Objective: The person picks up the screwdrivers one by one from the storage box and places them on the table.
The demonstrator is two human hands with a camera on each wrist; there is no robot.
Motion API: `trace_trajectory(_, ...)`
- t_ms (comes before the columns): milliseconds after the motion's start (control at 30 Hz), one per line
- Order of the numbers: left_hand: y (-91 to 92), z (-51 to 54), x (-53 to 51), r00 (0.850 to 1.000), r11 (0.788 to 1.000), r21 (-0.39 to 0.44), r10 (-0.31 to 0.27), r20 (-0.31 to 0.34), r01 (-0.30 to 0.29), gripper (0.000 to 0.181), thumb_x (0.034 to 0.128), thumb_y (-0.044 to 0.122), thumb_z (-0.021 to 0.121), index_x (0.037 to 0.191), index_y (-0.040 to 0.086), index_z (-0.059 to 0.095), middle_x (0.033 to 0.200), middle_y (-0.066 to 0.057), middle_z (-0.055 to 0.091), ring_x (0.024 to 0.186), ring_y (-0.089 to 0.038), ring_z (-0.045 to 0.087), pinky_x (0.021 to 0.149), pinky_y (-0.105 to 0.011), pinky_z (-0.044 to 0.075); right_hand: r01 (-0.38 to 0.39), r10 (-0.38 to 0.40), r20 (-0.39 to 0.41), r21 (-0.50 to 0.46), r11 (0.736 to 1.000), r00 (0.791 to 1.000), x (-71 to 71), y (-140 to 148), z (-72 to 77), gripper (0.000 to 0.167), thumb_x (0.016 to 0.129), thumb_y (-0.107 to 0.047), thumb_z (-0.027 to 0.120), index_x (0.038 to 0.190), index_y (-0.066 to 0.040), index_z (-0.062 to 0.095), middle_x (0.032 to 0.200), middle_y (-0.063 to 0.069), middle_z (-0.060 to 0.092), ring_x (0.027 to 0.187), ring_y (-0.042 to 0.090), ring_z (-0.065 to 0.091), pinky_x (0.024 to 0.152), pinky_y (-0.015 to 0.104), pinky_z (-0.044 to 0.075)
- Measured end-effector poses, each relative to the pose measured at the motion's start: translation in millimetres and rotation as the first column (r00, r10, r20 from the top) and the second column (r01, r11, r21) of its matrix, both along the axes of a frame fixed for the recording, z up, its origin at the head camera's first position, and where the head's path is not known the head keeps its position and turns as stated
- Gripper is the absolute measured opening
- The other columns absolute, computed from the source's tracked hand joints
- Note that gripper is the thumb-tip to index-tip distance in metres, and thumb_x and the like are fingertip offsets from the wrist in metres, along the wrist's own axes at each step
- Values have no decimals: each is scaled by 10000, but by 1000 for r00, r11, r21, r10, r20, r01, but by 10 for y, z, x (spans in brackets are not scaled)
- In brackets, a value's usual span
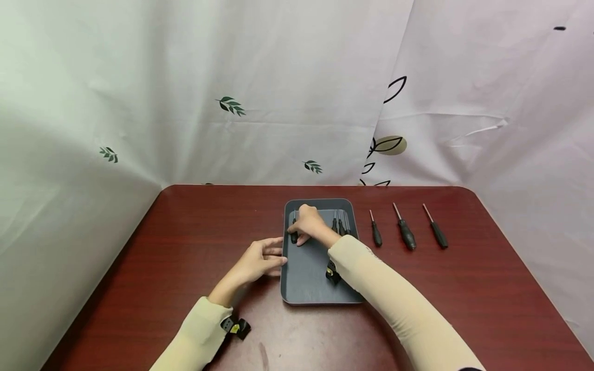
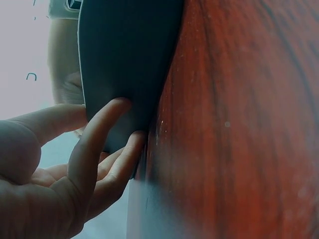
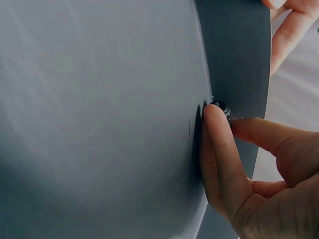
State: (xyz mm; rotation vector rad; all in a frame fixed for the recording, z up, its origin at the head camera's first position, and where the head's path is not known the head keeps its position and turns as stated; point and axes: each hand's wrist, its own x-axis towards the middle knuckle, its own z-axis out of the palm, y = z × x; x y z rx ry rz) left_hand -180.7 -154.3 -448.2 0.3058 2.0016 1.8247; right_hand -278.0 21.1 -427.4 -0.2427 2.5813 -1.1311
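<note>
A grey rectangular tray (image 1: 303, 278) lies on the table. Inside it, by the left wall, my right hand (image 1: 310, 222) pinches the black handle of a screwdriver (image 1: 294, 237); the right wrist view shows the handle's end (image 3: 221, 106) between thumb and fingers, close to the wall. My left hand (image 1: 256, 260) touches the outside of the tray's left wall with spread, fairly straight fingers, two fingertips resting on the wall (image 2: 124, 55) in the left wrist view. More screwdrivers (image 1: 341, 227) lie in the tray's upper right, partly hidden by the right forearm.
To the right of the tray, a small screwdriver (image 1: 376, 234), a thicker one (image 1: 407, 235) and a slim one (image 1: 439, 236) lie apart on the reddish-brown table (image 1: 209, 216). A pale curtain (image 1: 278, 62) with leaf prints hangs behind and at both sides.
</note>
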Motion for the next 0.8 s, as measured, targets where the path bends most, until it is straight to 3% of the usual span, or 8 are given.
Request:
trace_trajectory(233,15,14,3,1000,1000,3,0,0,0,628,971,-35,606,1503,-124,284,1297,-390,528,1067,-442,645,782,-444,612,30,-30,45,3,1000,999,-44,13,-2,357,857,-54,753,563,-30,552,466,82,530,399,205,620,465,312,580)
trace_trajectory(467,7,10,5,1000,1000,4,0,-2,0,633,974,-33,602,1506,-128,271,1304,-392,522,1070,-440,644,787,-441,610,57,-48,138,-60,997,989,-37,35,23,350,874,-48,725,596,-26,513,504,113,550,422,242,638,523,401,613)
trace_trajectory(800,-4,2,5,1000,1000,12,-4,-5,4,631,971,-33,607,1502,-129,281,1295,-397,525,1070,-448,642,784,-445,610,113,-79,215,-148,982,973,-27,56,64,220,862,-39,729,737,21,557,636,181,622,437,236,639,557,417,621)
